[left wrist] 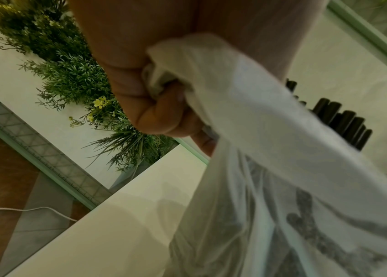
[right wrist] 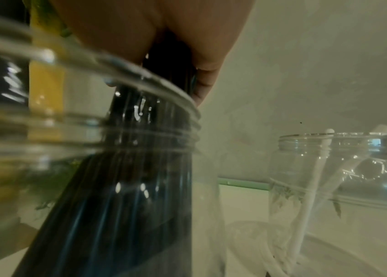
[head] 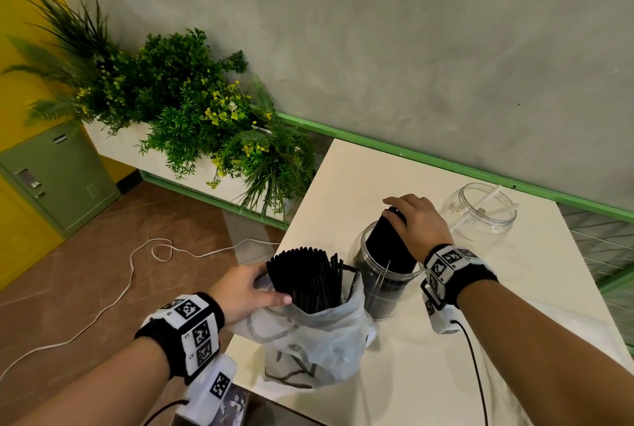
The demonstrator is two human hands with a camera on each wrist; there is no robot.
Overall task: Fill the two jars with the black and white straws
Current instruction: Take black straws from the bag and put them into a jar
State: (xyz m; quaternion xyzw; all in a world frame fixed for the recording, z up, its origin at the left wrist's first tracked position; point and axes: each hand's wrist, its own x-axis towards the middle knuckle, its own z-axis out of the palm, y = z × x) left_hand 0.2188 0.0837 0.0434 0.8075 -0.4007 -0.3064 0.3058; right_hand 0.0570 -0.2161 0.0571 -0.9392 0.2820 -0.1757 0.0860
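The right grip (head: 415, 223) is curled round the top of a bundle of black straws (head: 386, 244) standing tilted in the near jar (head: 374, 292) directly below it. The left grip (head: 245, 292) bunches the plastic bag (head: 319, 346) rim, more black straws (head: 305, 278) just beside its fingers. Beyond the right grip, the far jar (head: 480, 216) holds white straws (right wrist: 306, 196) on the surface (head: 429, 374).

Bare forearms; 2 black wristbands (head: 461, 274) carrying white tag-printed blocks (head: 194, 333), black cables (head: 475, 367) trailing.

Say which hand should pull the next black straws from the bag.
Right, probably: the left hand grips the white plastic bag, steadying it; the right hand only needs to release its black straw bundle into the near clear jar.
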